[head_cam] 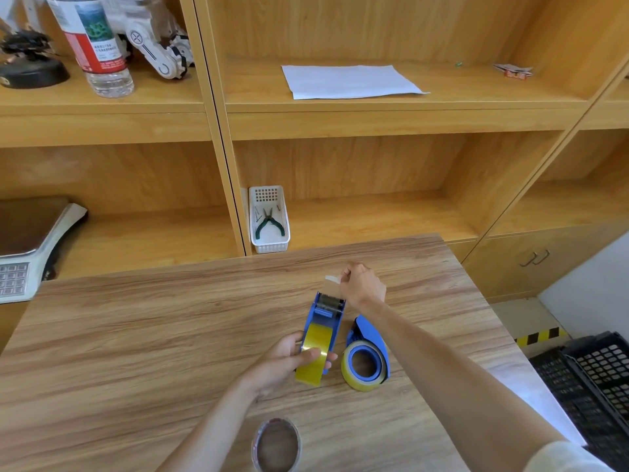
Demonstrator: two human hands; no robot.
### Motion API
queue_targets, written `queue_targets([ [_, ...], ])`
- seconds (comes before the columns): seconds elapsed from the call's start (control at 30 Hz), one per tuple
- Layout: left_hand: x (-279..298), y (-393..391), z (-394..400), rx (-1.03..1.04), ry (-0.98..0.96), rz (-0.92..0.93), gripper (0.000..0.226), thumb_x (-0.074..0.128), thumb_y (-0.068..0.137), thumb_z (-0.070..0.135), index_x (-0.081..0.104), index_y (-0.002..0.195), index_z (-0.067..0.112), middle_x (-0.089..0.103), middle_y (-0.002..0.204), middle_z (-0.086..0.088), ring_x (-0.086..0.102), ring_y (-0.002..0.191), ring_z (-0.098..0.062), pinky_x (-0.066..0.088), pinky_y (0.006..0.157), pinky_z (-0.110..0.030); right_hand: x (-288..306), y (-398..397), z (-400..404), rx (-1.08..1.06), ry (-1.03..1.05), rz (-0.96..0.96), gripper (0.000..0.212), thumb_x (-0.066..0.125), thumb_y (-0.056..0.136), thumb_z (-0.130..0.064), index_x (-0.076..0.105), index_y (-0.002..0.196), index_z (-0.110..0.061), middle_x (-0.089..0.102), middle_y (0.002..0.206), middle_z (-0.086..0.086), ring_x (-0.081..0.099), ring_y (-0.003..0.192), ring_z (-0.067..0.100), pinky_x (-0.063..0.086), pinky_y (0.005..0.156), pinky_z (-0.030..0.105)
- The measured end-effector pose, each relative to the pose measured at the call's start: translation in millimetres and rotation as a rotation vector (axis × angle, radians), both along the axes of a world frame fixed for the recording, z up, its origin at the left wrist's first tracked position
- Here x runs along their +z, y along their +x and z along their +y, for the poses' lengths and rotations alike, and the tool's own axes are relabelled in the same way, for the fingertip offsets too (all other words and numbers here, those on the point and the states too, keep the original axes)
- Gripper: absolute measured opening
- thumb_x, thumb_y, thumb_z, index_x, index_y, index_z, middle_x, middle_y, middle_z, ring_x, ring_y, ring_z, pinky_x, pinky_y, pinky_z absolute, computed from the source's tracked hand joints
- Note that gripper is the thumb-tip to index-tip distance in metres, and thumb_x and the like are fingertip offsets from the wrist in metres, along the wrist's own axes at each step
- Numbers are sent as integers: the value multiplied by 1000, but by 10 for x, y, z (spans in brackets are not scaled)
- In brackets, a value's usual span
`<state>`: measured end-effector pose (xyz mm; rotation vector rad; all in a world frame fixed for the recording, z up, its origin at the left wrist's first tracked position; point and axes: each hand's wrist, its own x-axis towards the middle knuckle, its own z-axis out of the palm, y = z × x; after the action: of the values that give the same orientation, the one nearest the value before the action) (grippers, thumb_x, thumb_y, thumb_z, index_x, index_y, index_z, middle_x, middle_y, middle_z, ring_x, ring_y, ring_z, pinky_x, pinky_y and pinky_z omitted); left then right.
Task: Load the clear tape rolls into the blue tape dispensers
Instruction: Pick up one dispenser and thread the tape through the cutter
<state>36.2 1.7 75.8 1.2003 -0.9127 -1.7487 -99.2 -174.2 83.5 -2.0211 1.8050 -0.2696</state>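
Head view, bottle (97, 46) label unreadable

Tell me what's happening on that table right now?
A person is loading tape into a blue dispenser on the wooden table. The left hand steadies the yellowish tape roll seated in it, while the right hand pulls the tape's free end out past the front roller. A second dispenser, already loaded, lies beside it; a spare roll sits nearer the camera.
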Motion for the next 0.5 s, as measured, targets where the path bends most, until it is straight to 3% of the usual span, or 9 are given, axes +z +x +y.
queue_targets([
  [0.3, -18, -133, -27, 267, 91, -91, 45, 62, 91, 41, 65, 106, -2, 75, 87, -24, 72, 77, -30, 57, 76, -44, -32, -67, -30, -48, 19, 6, 20, 43, 90, -19, 61, 95, -20, 64, 106, 1, 62, 91, 25, 47, 69, 33],
  [0.5, 1, -171, -61, 341, 112, -153, 50, 63, 90, 46, 68, 103, -3, 76, 81, -22, 73, 72, -31, 58, 76, -47, -5, -16, -8, -38, -9, -4, 15, 45, 89, -15, 57, 86, -23, 65, 101, 2, 62, 89, 25, 43, 66, 31],
])
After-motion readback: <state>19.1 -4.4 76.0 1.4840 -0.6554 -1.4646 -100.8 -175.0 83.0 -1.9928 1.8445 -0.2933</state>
